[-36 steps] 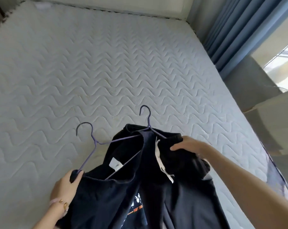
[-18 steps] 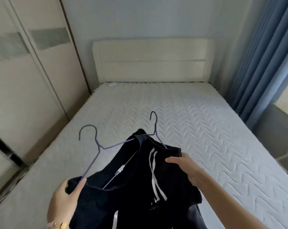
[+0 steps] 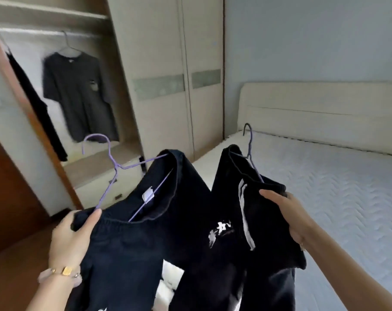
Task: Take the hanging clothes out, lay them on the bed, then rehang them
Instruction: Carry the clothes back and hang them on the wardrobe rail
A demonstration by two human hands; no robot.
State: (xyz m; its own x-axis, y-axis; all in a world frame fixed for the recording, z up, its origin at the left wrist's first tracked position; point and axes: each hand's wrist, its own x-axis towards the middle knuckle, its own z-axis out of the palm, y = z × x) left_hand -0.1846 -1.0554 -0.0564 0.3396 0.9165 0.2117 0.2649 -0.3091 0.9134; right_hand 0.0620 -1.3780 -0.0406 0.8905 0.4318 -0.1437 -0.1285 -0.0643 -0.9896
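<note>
Looks like the rehang part to me: both garments are up off the bed [image 3: 325,198] and aimed at the open wardrobe [image 3: 114,90] on the left. The left hand [image 3: 71,234] is curled tight round the shoulder of a black top [image 3: 127,243], thumb on top, pinching the fabric where one arm of its purple wire hanger [image 3: 109,167] goes in. The right hand [image 3: 287,212] has its fingers wrapped over the bunched top edge of a black garment with white stripes [image 3: 258,232], which sits on a dark hanger [image 3: 249,142]. Can't tell if that one's trousers or a jacket. I'd hang one at a time. The top looks skewed, with a lot of bare wire showing on the left side, so I'd square it up before letting go or it may slide off. Steer the hook to the rail [image 3: 44,33], not the cloth, and leave a gap beside the grey T-shirt [image 3: 78,95] that's hanging there. Another dark piece [image 3: 33,104] hangs further left. The mattress is bare white quilting with a cream headboard [image 3: 314,108] behind it, closed wardrobe doors [image 3: 168,86] sit next to the open bay, and a brown wooden door [image 3: 10,198] is at far left.
</note>
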